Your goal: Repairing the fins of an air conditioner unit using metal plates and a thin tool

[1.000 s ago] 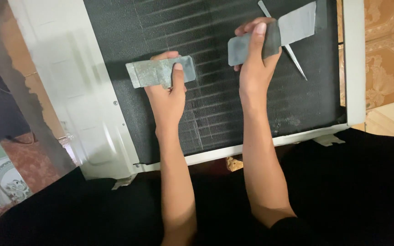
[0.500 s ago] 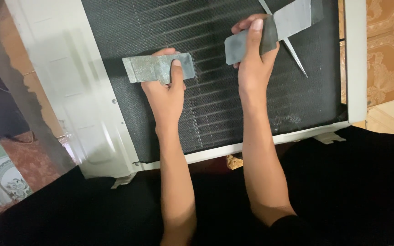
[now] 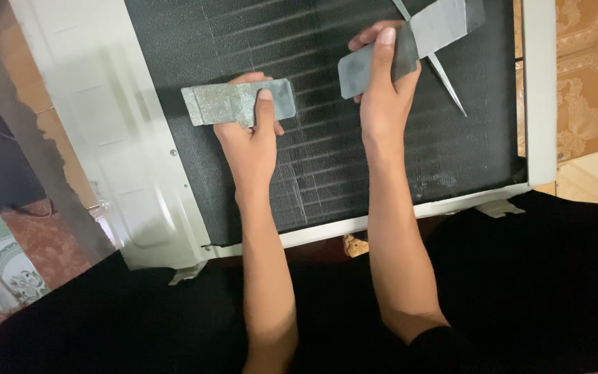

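Note:
A white air-conditioner unit [image 3: 105, 138] lies flat with its dark finned coil [image 3: 327, 159] facing up. My left hand [image 3: 250, 138] grips a flat grey metal plate [image 3: 226, 102], thumb on top, holding it against the fins. My right hand [image 3: 382, 90] holds a darker grey metal plate [image 3: 358, 69] just over the coil further up and to the right. Beyond the right hand lies another grey metal piece [image 3: 441, 24] with a thin pointed strip [image 3: 448, 86] running down from it across the fins.
The unit's white frame [image 3: 538, 104] runs along the right and near edges. Patterned floor tiles [image 3: 590, 69] show at the right. My dark clothing [image 3: 506, 291] fills the bottom. A blurred grey sheet [image 3: 29, 125] slants down the left side.
Both hands and their plates have shifted slightly upward and left across the coil; the grips are the same.

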